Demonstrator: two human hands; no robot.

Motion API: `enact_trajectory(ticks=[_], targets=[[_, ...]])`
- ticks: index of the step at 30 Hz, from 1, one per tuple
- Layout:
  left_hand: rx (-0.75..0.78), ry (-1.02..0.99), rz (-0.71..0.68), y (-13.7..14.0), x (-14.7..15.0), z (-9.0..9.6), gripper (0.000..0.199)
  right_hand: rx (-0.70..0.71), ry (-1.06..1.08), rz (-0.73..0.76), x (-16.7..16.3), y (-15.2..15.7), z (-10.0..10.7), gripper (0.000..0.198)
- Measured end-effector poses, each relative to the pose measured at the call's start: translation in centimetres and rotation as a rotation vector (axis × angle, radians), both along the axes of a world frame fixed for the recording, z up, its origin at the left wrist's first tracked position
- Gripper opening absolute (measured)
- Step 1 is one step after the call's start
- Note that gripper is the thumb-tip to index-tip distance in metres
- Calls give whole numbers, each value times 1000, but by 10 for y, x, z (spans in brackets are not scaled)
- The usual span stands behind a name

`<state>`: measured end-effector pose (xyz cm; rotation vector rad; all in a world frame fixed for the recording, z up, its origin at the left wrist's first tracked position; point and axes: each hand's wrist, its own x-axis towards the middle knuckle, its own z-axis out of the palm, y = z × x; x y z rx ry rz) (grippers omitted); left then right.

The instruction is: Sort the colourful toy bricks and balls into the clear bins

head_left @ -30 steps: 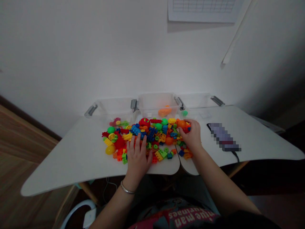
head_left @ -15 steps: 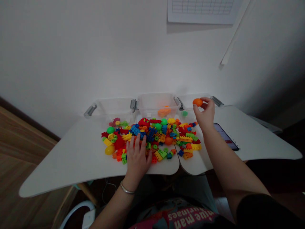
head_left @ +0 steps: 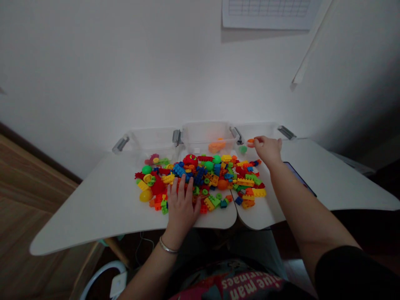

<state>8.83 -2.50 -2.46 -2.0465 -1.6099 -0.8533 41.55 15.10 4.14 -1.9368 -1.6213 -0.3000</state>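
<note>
My right hand (head_left: 268,151) pinches an orange plastic ball (head_left: 251,143) at the right-hand clear bin (head_left: 259,128), its fingers hiding part of the ball. A green ball (head_left: 243,149) shows inside that bin, left of the orange one. Spread flat, my left hand (head_left: 182,205) rests on a heap of toy building blocks (head_left: 213,202) in many colours. Among the blocks are an orange ball (head_left: 222,184), a yellow ball (head_left: 145,196), several green balls and a red round piece (head_left: 190,160).
The middle clear bin (head_left: 206,127) holds an orange piece (head_left: 216,146); the left clear bin (head_left: 153,133) has a few coloured pieces. A phone (head_left: 299,179) lies right of my right forearm. Behind the white table (head_left: 93,204) stands the wall, with a paper sheet (head_left: 268,14).
My right hand has lowered and shifted slightly left with the orange ball, bringing it down at the right bin. My left hand stays flat on the blocks.
</note>
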Motion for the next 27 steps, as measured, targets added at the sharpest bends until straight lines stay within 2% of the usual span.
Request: enact_trajectory(ticks=[6, 11, 13, 15, 17, 18, 21, 23, 27], targets=[[8, 17, 9, 0, 0, 0, 60, -28, -86, 14, 3, -2, -3, 49], [2, 24, 5, 1, -1, 0, 59, -22, -46, 168, 9, -7, 0, 41], [3, 26, 5, 1, -1, 0, 59, 43, -7, 217, 6, -14, 5, 38], [2, 29, 6, 0, 0, 1, 59, 182, 48, 260, -2, -26, 9, 38], [-4, 29, 7, 0, 0, 1, 59, 308, 103, 322, -18, -44, 10, 35], [-7, 27, 6, 0, 0, 1, 59, 327, 123, 364, -28, -55, 9, 32], [-19, 16, 4, -1, 1, 2, 59, 236, 98, 601, -61, -87, -1, 22], [-23, 11, 1, -2, 1, 3, 58, 143, 49, 705, -82, -104, -13, 20], [-20, 16, 3, -2, 1, 4, 59, 26, -75, 682, -107, -123, -33, 29]])
